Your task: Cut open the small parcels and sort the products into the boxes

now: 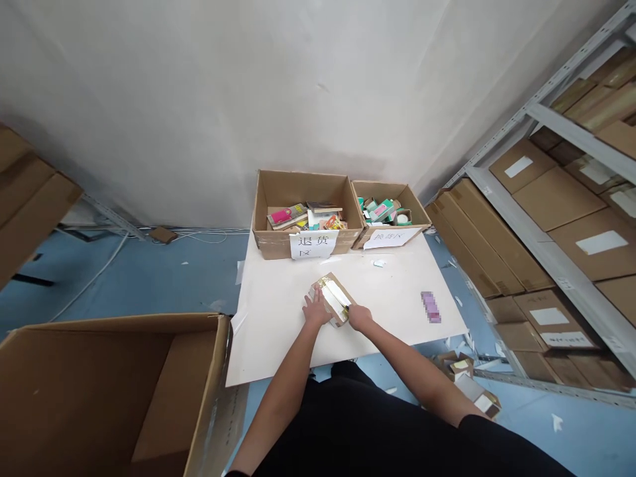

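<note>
A small brown cardboard parcel (332,296) with yellow tape and a white label lies on the white table (278,331). My left hand (315,309) rests against its left side with fingers spread flat. At the parcel's near right corner, my right hand (358,317) is closed in a pinch. What it grips is too small to make out.
Two open cartons stand at the table's far edge: a larger one (305,215) with books and a paper sign, a smaller one (392,212) with small boxes. A purple blurred item (430,307) lies at the right. A big empty carton (114,391) stands left; shelves of boxes (556,218) stand right.
</note>
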